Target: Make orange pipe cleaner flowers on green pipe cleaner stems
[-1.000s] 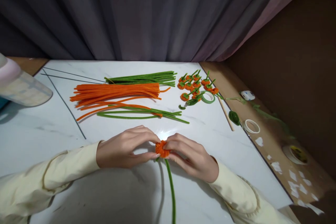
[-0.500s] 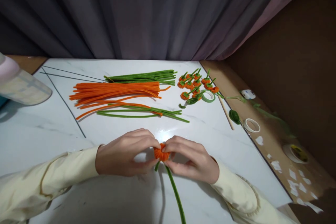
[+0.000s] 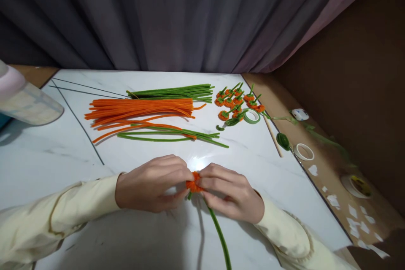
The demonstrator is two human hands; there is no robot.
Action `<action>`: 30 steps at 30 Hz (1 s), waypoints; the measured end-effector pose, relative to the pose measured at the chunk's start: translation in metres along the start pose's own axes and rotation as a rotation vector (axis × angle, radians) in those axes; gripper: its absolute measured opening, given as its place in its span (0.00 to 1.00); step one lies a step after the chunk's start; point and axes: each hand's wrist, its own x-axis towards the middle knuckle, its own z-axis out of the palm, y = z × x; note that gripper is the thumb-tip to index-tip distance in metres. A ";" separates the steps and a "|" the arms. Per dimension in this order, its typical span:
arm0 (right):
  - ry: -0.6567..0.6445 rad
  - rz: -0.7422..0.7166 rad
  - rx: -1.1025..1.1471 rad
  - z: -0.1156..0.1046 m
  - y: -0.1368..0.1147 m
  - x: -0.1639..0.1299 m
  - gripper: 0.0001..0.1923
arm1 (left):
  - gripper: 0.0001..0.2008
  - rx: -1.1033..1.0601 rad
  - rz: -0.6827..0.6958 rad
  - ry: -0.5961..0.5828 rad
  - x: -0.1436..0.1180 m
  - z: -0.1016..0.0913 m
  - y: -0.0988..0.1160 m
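Between my two hands, just above the table, is a small orange pipe-cleaner pumpkin (image 3: 193,184). My left hand (image 3: 155,183) pinches its left side with thumb and fingers. From the right, my right hand (image 3: 229,192) grips it too, its fingertips covering part of the orange ridges. A short green end pokes out below the pumpkin. A long green pipe cleaner (image 3: 220,232) hangs from its underside and curves down toward the near edge of the view. How the green piece is fixed to the pumpkin is hidden by my fingers.
Orange pipe cleaners (image 3: 142,109) and green pipe cleaners (image 3: 174,91) lie in bundles ahead. Several finished small pumpkins (image 3: 229,102) sit back right, near green tape (image 3: 252,116). A bottle (image 3: 30,97) stands left. White tape (image 3: 303,151) and paper scraps (image 3: 333,201) lie right.
The long green pipe cleaner has swung slightly to the right. The pumpkin has tilted a little, with my right fingers covering more of it. Both hands stay almost in place.
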 end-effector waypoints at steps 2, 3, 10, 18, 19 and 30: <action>-0.021 -0.016 -0.020 -0.002 0.000 0.001 0.09 | 0.07 0.025 0.019 -0.033 0.001 -0.002 0.000; -0.032 -0.022 -0.028 -0.002 0.000 0.001 0.10 | 0.07 0.036 0.022 -0.046 0.002 -0.002 0.000; -0.023 -0.032 -0.014 -0.003 0.003 -0.001 0.10 | 0.08 0.043 0.041 -0.047 0.001 -0.004 -0.003; 0.005 0.098 0.007 -0.011 0.001 -0.001 0.17 | 0.11 0.090 0.025 -0.039 -0.003 -0.001 -0.007; 0.005 0.084 0.003 -0.011 0.001 0.000 0.15 | 0.11 0.090 0.027 -0.043 -0.002 -0.001 -0.007; 0.049 0.007 -0.122 -0.007 0.002 -0.008 0.20 | 0.12 0.040 -0.008 0.038 -0.001 0.000 -0.008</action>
